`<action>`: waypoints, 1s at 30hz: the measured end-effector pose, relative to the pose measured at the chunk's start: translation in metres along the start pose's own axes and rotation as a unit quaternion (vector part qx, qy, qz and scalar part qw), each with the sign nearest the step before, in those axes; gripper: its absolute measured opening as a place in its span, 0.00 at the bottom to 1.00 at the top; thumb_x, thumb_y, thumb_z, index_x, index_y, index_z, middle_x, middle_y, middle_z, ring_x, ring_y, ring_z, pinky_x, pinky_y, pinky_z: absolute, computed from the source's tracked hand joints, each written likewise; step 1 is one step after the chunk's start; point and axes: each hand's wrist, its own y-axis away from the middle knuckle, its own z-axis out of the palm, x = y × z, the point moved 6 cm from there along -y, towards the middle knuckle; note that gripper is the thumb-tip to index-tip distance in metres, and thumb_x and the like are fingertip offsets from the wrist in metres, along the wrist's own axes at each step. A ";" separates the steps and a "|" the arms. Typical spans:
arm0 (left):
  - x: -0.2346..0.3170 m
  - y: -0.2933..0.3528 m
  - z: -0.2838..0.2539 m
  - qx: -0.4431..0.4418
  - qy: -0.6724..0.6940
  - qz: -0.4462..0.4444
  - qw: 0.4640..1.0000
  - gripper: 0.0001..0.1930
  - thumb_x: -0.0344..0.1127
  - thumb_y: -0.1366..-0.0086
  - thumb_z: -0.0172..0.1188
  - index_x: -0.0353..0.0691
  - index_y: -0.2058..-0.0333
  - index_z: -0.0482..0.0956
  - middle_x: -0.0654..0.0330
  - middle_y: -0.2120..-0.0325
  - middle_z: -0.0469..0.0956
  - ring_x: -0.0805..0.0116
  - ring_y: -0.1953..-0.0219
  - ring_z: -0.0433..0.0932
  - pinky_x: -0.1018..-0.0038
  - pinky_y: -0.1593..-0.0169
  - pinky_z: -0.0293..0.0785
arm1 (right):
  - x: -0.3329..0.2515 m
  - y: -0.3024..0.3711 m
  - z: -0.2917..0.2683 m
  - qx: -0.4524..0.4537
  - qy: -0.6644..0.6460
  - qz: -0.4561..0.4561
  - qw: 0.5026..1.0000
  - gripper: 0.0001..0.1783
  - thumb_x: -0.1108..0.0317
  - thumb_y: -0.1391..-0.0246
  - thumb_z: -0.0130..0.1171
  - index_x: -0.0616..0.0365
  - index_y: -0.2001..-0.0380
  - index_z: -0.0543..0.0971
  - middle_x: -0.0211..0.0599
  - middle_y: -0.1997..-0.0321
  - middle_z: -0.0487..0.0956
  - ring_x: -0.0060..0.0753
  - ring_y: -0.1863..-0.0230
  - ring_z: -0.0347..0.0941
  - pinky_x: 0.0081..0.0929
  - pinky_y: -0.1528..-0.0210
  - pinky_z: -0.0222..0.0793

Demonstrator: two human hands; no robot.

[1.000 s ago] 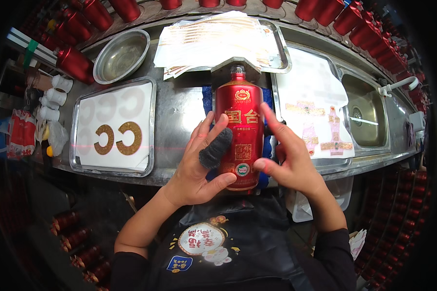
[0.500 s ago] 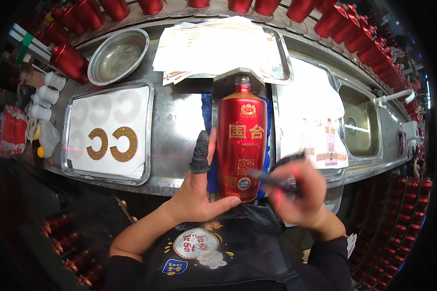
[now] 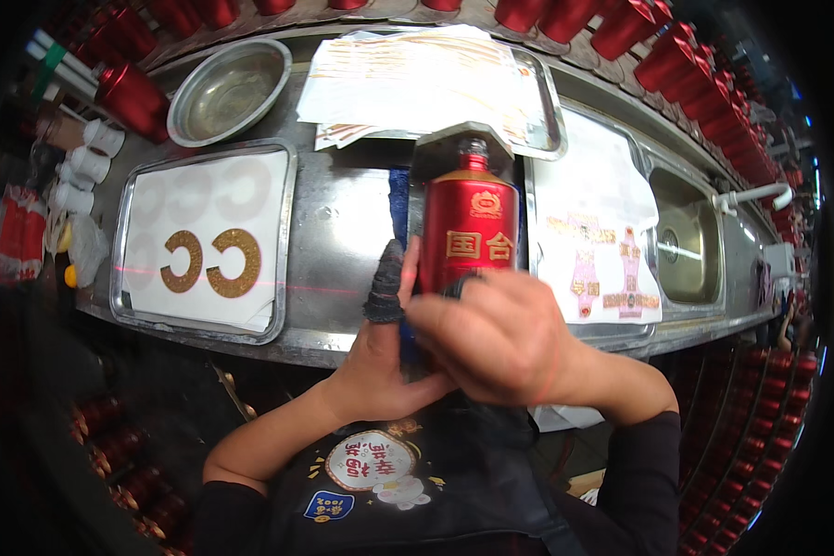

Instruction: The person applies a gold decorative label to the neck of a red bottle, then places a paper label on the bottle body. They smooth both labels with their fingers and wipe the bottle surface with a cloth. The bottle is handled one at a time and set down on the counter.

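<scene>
A red bottle (image 3: 471, 218) with gold decoration and a clear glass neck lies on its back on the bench, neck pointing away from me. My left hand (image 3: 371, 357) steadies its lower left side, the thumb reaching along the base; dark ribbed covers wrap the fingertips. Across the bottle's lower half sits my right hand (image 3: 505, 338), closed and blurred, hiding the lower decoration. A bit of something black (image 3: 461, 285) shows at its fingers. The dark tool seen in that hand earlier is mostly hidden now.
To the left, a tray (image 3: 287, 222) holds gold C-shaped decals (image 3: 233, 263) on white paper. Behind it stands a metal bowl (image 3: 227, 93). Stacked decal sheets (image 3: 408, 79) lie at the back. On the right are another decal sheet (image 3: 602, 185) and a sink (image 3: 690, 241).
My right hand has swept left across the bottle, from its right side to over its lower half. My left hand stays at the bottle. The view has shifted slightly.
</scene>
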 end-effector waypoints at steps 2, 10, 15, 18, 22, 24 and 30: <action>0.001 0.000 -0.001 -0.005 -0.009 0.010 1.000 0.63 0.40 0.46 0.75 0.31 0.26 0.34 0.36 0.25 0.37 0.44 0.23 0.42 0.57 0.25 0.43 | 0.034 0.011 -0.014 0.102 0.011 0.147 0.984 0.13 0.76 0.51 0.68 0.63 0.60 0.80 0.39 0.73 0.77 0.34 0.75 0.73 0.29 0.71 0.71; 0.005 -0.005 -0.001 0.021 0.040 0.024 0.999 0.62 0.40 0.46 0.75 0.32 0.26 0.35 0.37 0.25 0.40 0.45 0.23 0.44 0.57 0.24 0.43 | 0.016 0.057 -0.016 0.174 -0.009 0.142 0.975 0.16 0.76 0.50 0.71 0.64 0.58 0.77 0.39 0.65 0.80 0.28 0.65 0.77 0.22 0.60 0.73; 0.011 -0.023 -0.011 0.063 -0.132 0.002 0.989 0.32 0.55 0.30 0.57 0.44 0.34 0.70 0.34 0.29 0.54 0.42 0.25 0.53 0.37 0.30 0.34 | 0.064 0.080 -0.027 0.315 -0.043 0.267 0.910 0.13 0.75 0.45 0.69 0.62 0.58 0.78 0.36 0.66 0.82 0.22 0.66 0.80 0.19 0.63 0.76; 0.008 -0.034 -0.018 0.074 -0.106 -0.027 0.991 0.29 0.52 0.28 0.55 0.43 0.35 0.71 0.36 0.30 0.57 0.44 0.26 0.55 0.37 0.29 0.34 | 0.072 0.068 -0.017 0.190 -0.066 0.280 0.939 0.13 0.75 0.45 0.69 0.61 0.58 0.79 0.34 0.69 0.82 0.19 0.68 0.80 0.19 0.67 0.74; 0.004 -0.034 -0.024 0.085 -0.138 -0.041 0.986 0.30 0.47 0.26 0.48 0.39 0.31 0.64 0.40 0.28 0.57 0.43 0.26 0.55 0.42 0.28 0.35 | 0.075 0.065 -0.022 0.212 -0.093 0.303 0.924 0.14 0.74 0.47 0.71 0.64 0.58 0.79 0.37 0.66 0.81 0.24 0.65 0.78 0.20 0.60 0.73; -0.002 -0.031 -0.027 0.117 -0.094 -0.037 0.988 0.25 0.47 0.26 0.52 0.41 0.36 0.73 0.39 0.30 0.59 0.45 0.27 0.58 0.36 0.30 0.38 | 0.064 0.047 -0.011 0.098 -0.048 0.154 0.982 0.13 0.77 0.50 0.71 0.62 0.60 0.80 0.39 0.68 0.81 0.28 0.66 0.81 0.21 0.62 0.74; -0.021 0.001 -0.036 0.174 0.064 -0.097 0.978 0.28 0.43 0.22 0.45 0.30 0.31 0.60 0.48 0.34 0.66 0.61 0.34 0.66 0.65 0.33 0.58 | 0.017 0.015 -0.003 0.106 0.171 0.001 0.980 0.13 0.72 0.60 0.66 0.54 0.66 0.82 0.28 0.75 0.71 0.34 0.72 0.73 0.28 0.69 0.71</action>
